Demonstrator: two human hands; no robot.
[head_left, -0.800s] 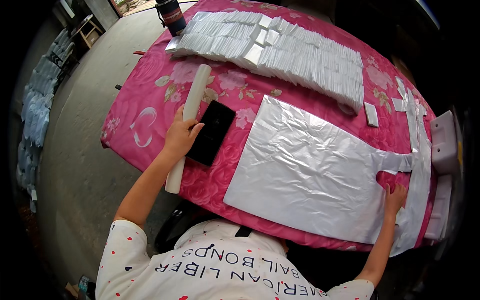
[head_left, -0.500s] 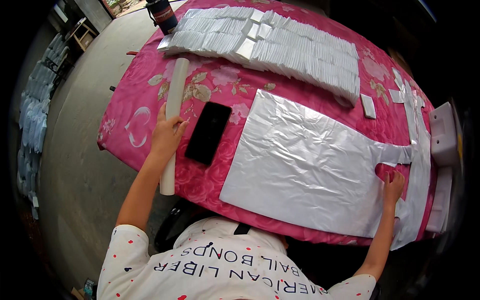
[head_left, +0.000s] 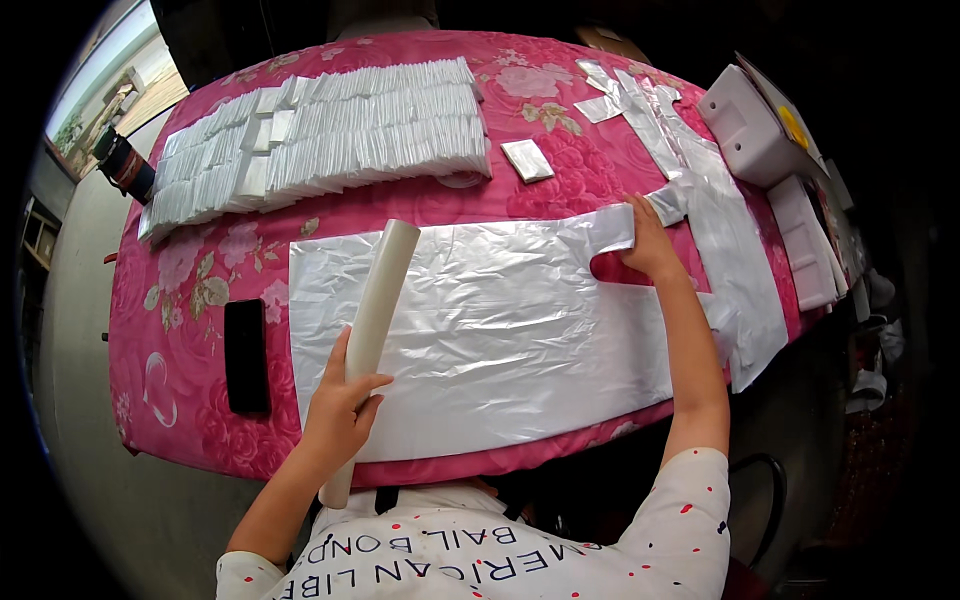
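A pale, smooth tube (head_left: 384, 285) is gripped in my left hand (head_left: 340, 415), slanting over the left part of a flat silvery-white plastic bag (head_left: 480, 330). The tube's lower end reaches past the table's near edge. My right hand (head_left: 652, 245) is at the bag's far handle strip, beside the curved cut-out, with its fingers closed at the end of the strip. Part of the handle is hidden behind those fingers. Left of the bag lies a black phone (head_left: 246, 357).
Rows of folded white plastic packets (head_left: 370, 135) cover the far left of the pink flowered tablecloth (head_left: 190, 330). One folded packet (head_left: 527, 160) lies apart. More plastic bags (head_left: 720, 220) lie at right, beside white boxes (head_left: 750, 130). A dark bottle (head_left: 125, 167) stands far left.
The view has turned to the right. My left hand has carried the tube from left of the phone to over the bag. My right hand has moved to the far handle strip.
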